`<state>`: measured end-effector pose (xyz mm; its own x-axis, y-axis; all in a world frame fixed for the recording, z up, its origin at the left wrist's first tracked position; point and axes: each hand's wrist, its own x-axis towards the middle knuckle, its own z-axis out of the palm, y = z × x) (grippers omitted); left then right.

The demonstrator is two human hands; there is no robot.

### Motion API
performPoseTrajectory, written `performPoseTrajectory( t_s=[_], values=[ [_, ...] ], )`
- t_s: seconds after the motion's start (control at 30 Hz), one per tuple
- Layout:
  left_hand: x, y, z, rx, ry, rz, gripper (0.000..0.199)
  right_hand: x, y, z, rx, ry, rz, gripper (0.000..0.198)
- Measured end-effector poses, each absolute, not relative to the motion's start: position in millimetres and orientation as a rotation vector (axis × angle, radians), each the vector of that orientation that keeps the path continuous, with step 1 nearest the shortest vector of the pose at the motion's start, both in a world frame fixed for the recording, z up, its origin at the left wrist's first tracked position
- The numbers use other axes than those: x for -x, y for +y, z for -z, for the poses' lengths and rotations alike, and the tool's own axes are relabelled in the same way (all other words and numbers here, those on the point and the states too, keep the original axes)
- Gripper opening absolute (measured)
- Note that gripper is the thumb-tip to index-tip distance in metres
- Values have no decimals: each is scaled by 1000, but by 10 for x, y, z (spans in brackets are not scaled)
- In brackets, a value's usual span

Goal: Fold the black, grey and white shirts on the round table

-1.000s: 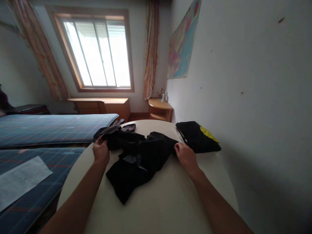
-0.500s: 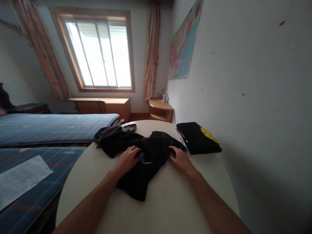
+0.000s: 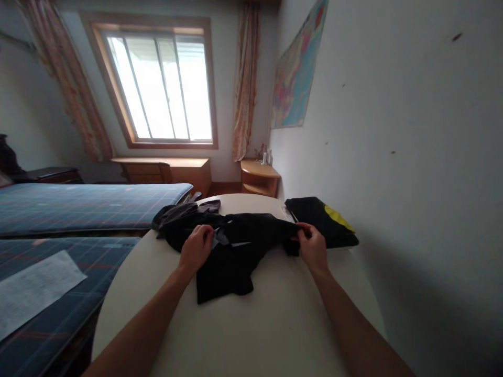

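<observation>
A black garment [image 3: 239, 262] with a pale streak and a grey patch lies spread on the round white table [image 3: 267, 324]; its exact kind is unclear. My left hand [image 3: 196, 248] is closed on the garment near the grey patch, its fingertips partly hidden. At the other side, my right hand [image 3: 312, 243] pinches the garment's right end between thumb and fingers and draws it taut. Part of the cloth hangs just below this hand. Behind my left hand, a heap of dark grey and black clothing [image 3: 176, 212] touches the garment, so where one stops is hard to tell.
A folded black and yellow garment [image 3: 320, 220] lies at the table's right, by the white wall [image 3: 412, 209]. To the left are blue plaid mattresses [image 3: 98, 204], the nearer bearing a printed sheet [image 3: 35, 288]. A desk [image 3: 188, 170] and corner shelf [image 3: 259, 170] stand beyond.
My right hand has moved right and slightly up, pulling the garment's right end outward. My left hand has shifted a little left and up and closed. The garment's lower part has swung right.
</observation>
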<state>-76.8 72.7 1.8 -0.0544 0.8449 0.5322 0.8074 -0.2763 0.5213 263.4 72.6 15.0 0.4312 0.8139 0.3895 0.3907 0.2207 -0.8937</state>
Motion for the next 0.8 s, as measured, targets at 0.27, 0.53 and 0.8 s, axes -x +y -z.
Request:
performPoseTrajectory(
  t_s=[0.27, 0.53, 0.8],
  values=[
    [772, 708, -62, -2035, 1920, -1276, 23, -2550, 826, 134, 1192, -1457, -515, 73],
    [445, 450, 3, -2433, 1412, -715, 37, -2264, 737, 351, 1225, -1886, -419, 81],
    [451, 461, -97, -2317, 1326, -872, 24, -2576, 797, 52, 1294, -1482, -27, 34]
  ],
)
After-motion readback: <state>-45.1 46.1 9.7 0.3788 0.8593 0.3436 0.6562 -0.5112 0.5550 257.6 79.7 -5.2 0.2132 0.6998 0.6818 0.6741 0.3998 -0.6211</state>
